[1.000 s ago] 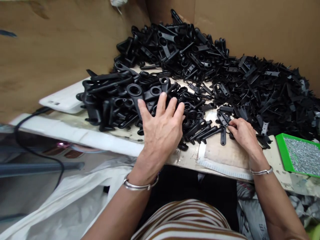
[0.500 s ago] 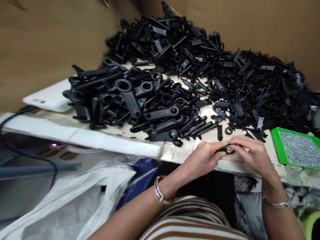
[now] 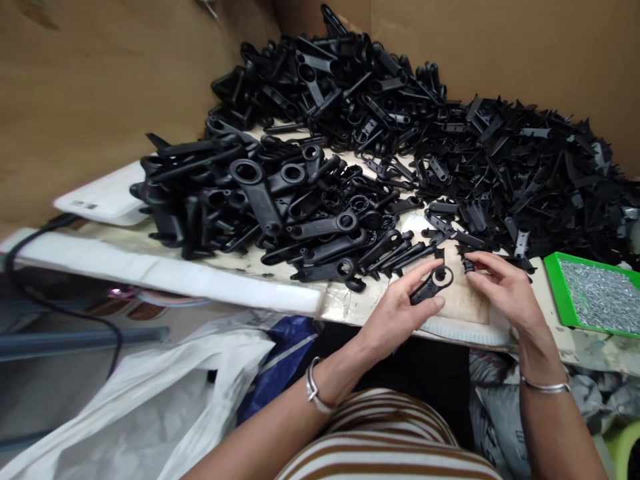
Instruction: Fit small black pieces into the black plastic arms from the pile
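My left hand (image 3: 400, 303) is closed on a black plastic arm with a ring-shaped end (image 3: 430, 287); the ring points up and right, and fingers cover the other end. Between the thumb and fingertips of my right hand (image 3: 507, 288) is a small black ring (image 3: 469, 265), seen nearly edge-on and apart from the arm. Just beyond my hands lie loose flat black strips (image 3: 470, 240). To the left spreads a heap of similar black plastic arms with ring ends (image 3: 325, 228).
A larger black heap of arms (image 3: 315, 83) rises at the back, and thin black strips (image 3: 535, 160) pile up at right. A green tray (image 3: 559, 290) of small metal pins or screws stands on the right. A white box (image 3: 103, 197) and black cable (image 3: 13, 257) are at left.
My hands have moved apart. My right hand has reached forward and picked up the small black ring from the table. My left hand has turned the arm so its ring end shows.
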A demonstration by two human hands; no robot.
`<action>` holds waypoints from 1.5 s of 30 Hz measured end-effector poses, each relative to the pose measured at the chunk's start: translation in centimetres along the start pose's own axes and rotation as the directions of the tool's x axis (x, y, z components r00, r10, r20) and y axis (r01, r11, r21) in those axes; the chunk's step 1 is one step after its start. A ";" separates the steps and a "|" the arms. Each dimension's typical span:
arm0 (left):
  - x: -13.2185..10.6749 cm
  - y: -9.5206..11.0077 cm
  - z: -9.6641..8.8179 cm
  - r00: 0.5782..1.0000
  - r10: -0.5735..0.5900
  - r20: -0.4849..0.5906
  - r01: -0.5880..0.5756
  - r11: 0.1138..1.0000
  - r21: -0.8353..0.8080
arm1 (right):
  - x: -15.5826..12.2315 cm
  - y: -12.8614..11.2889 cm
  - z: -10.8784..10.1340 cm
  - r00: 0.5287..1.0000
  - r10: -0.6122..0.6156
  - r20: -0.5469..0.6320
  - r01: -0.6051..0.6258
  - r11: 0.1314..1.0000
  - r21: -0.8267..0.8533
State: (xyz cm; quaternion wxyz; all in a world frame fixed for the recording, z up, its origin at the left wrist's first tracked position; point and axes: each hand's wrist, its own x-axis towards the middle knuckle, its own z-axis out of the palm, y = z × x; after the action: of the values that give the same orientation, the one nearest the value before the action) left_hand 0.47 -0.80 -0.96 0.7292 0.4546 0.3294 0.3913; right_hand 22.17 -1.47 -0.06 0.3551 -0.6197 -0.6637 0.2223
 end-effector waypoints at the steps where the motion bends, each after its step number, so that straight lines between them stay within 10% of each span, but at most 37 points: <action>1: 0.0 -0.1 0.1 0.998 -0.064 0.012 0.064 0.995 -0.074 | -0.8 -0.1 -0.2 0.998 0.062 -0.030 -0.058 0.992 0.110; 5: 0.4 -0.2 0.9 0.978 -0.189 0.092 0.209 0.909 -0.360 | -3.5 -1.4 0.7 0.977 0.139 -0.165 -0.092 0.960 0.266; 9: 0.4 -0.1 1.4 0.979 -0.161 0.126 0.199 0.886 -0.418 | -4.1 -3.2 2.8 0.940 -0.065 -0.335 0.089 0.994 0.057; 14: -0.1 -0.1 1.6 0.989 -0.104 0.102 0.130 0.947 -0.292 | -3.4 -4.1 4.0 0.931 -0.254 -0.263 0.212 0.961 -0.178; 25: -0.5 -2.0 0.7 0.995 0.036 0.095 -0.047 0.991 0.124 | -4.0 -4.6 4.3 0.970 -0.182 -0.160 0.144 0.965 -0.221; 34: -1.3 0.5 0.3 0.971 0.170 0.171 -0.235 0.823 0.517 | -5.6 -4.6 2.6 0.994 0.006 -0.107 0.011 0.988 0.156; 41: -2.5 -0.7 0.1 0.934 0.255 0.251 -0.347 0.814 0.466 | -6.2 -5.1 3.1 0.985 0.087 0.149 -0.123 0.959 0.255; 45: -2.0 -1.1 -0.1 0.891 0.389 0.234 -0.442 0.620 0.648 | -5.4 -5.6 4.6 0.991 0.104 0.078 -0.117 0.975 0.189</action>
State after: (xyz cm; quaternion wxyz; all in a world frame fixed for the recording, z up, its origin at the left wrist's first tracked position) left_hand -0.25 -2.85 -1.78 0.4092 0.7681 0.3101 0.3827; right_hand 14.89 -6.81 0.02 0.3779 -0.6104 -0.6150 0.3260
